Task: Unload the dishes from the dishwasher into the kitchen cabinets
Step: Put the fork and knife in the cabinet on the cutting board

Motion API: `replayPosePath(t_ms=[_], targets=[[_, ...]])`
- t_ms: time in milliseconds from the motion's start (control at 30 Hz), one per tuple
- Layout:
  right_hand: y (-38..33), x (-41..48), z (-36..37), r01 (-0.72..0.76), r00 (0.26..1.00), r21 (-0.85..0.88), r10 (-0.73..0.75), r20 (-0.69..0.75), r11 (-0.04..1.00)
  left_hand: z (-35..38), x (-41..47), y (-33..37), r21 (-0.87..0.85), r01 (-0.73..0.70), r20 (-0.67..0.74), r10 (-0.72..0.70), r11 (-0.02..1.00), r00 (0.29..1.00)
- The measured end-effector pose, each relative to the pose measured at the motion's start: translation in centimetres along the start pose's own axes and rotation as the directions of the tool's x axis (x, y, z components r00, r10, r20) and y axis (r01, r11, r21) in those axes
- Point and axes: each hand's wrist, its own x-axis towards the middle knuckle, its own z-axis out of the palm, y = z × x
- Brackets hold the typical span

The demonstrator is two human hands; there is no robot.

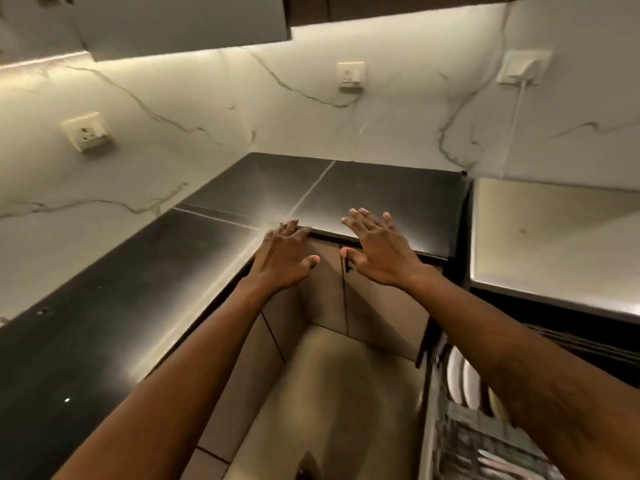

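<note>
The left hand (280, 258) and right hand (377, 251) are being held spread and empty over the glossy black stone countertop (381, 192), likely freed for the round white plates (455, 375) being kept upright in the dishwasher rack (485, 445).

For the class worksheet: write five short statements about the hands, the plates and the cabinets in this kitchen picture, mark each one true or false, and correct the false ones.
1. The left hand and the right hand hold nothing. True.
2. The right hand is clenched in a fist. False: its fingers are spread straight.
3. White plates stand on edge in the dishwasher rack. True.
4. The lower cabinet doors under the countertop are open. False: they are shut.
5. A white cable hangs from the wall socket on the right. True.
</note>
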Motion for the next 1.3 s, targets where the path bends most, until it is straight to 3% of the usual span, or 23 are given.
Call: replayPosePath(t_ms=[267,667,900,1033,1300], targets=[[9.1,-14.6,-0.4,-0.194,0.972,-0.084,0.203,0.121,0.977,7.1,-4.2,14.9,-0.067,-0.101,0.260,0.115,0.993,0.959],[19.5,-27.8,-0.6,-0.492,0.857,-0.042,0.492,0.155,0.870,17.8,-3.9,27.3,-0.225,-0.306,0.462,0.378,0.925,0.802],[24.3,-34.8,2.4,-0.593,0.780,-0.018,0.579,0.236,0.805,24.8,-6.4,32.3,-0.246,-0.284,0.562,0.375,0.927,0.737],[27.8,-38.6,5.8,-0.626,0.742,0.026,0.585,0.327,0.779,29.9,-8.2,34.2,-0.243,-0.190,0.624,0.303,0.951,0.720],[34.6,-46.4,20.9,-0.775,0.585,0.088,0.657,0.476,0.626,49.8,-12.2,36.1,-0.230,-0.098,0.780,0.243,0.968,0.577]])
